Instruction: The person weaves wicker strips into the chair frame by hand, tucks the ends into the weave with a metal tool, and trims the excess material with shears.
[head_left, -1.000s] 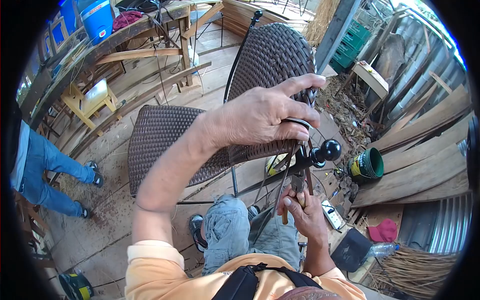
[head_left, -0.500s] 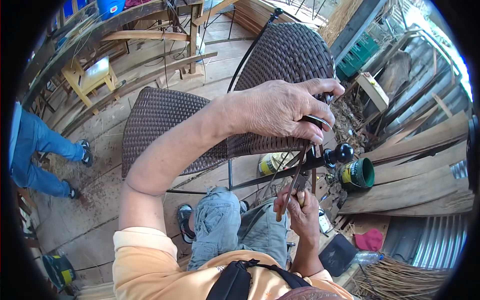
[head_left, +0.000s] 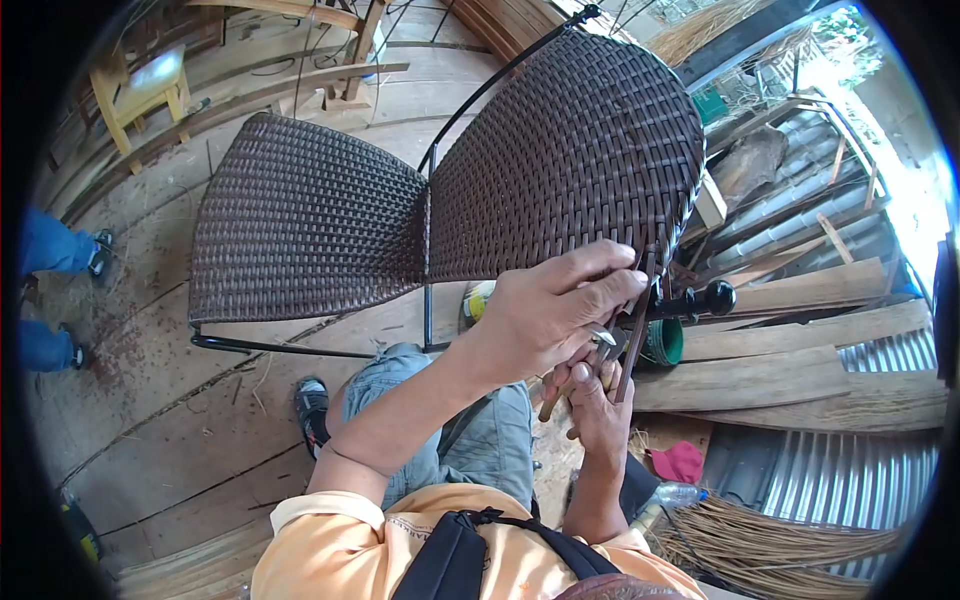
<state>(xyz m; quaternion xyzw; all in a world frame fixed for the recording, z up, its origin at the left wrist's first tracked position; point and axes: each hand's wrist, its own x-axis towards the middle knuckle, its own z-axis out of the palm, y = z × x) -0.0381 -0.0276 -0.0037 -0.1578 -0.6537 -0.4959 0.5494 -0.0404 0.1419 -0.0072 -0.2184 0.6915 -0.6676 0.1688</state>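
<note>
Dark-brown woven strip covers the chair backrest at 12 o'clock from the hands and the seat at 10 o'clock. Compared with the view half a second earlier, the left hand has dropped from the backrest's rim toward the right hand, uncovering much of the lower weave; the two hands now overlap in view. The change is judged to bring both hands to bear on the same loose strands, which hang from the backrest's edge, their lower ends free near 5 o'clock.

Relative to the fingers, the strands lie at the right hand's 1 o'clock and the left hand's 3 o'clock. The left index and middle fingers stretch toward 2 o'clock, their tips meeting the strands in view; whether they pinch them cannot be told. A bright metal tip shows beneath this hand, at its 4 o'clock; which hand bears it is unclear. The right fingers are wrapped about a tan-handled tool, its handle ends pointing to 8 o'clock. A black ball knob stands at 2 o'clock, apart from both hands.
</note>
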